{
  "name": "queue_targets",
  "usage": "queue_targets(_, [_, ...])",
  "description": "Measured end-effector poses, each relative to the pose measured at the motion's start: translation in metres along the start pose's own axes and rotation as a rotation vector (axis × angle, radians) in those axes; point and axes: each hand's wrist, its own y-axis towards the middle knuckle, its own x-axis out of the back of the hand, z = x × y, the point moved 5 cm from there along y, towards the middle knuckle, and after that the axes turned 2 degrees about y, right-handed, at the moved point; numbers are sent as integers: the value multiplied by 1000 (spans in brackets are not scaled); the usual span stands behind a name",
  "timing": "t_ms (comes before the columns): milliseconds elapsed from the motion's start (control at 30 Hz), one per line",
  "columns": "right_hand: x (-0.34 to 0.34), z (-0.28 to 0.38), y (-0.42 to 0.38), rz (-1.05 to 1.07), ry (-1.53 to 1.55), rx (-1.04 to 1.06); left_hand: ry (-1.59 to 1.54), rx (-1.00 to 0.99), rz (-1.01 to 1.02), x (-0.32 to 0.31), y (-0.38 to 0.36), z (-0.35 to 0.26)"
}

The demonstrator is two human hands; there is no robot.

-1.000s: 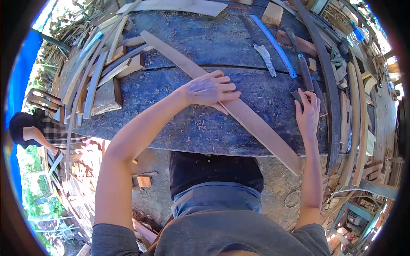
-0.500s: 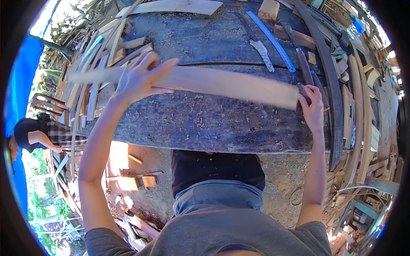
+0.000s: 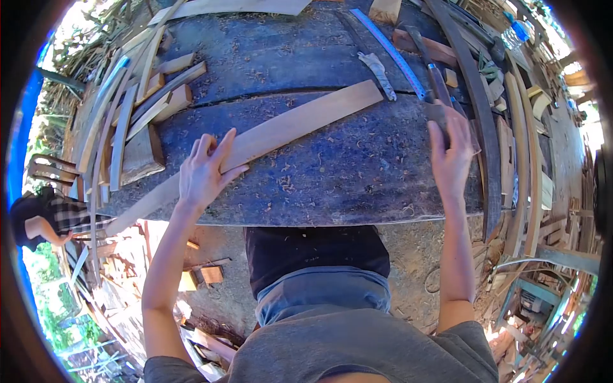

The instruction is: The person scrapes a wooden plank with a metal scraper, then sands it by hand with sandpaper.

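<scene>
A long, pale wooden board (image 3: 306,121) slants across the dark workbench (image 3: 306,185), its left end past the front edge. My left hand (image 3: 207,169) grips it left of the middle, with the thumb at the near side and the index finger stretched along the far side. At the right, my right hand (image 3: 453,147) is closed around a small dark object (image 3: 437,113), partly hidden by the fingers and apart from the board. Beyond this hand lies a tool with a dark handle (image 3: 439,86). A blue ruler (image 3: 393,54) lies to its left.
Wood offcuts (image 3: 143,153) and strips lie at the left. Long timbers (image 3: 485,127) line the right side. A crumpled pale piece (image 3: 378,73) lies near the ruler. Another person (image 3: 41,220) is at the far left. A plastic bottle (image 3: 516,33) is at the upper right.
The board's right end has swung away from me and its left end toward me. My left hand has moved nearer, while my right hand has moved away from the board with the dark object.
</scene>
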Motion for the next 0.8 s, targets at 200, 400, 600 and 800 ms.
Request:
queue_targets(200, [-46, 27, -5, 188, 140, 50, -85, 157, 26, -4, -27, 9])
queue_targets(400, [-121, -5, 22, 224, -178, 42, 6, 251, 4, 1, -41, 33])
queue_targets(600, [-130, -10, 58, 470, -112, -215, -10, 228, 13, -7, -26, 19])
queue_targets(800, [-85, -38, 34, 231, 41, -90, -34, 214, -1, -13, -11, 8])
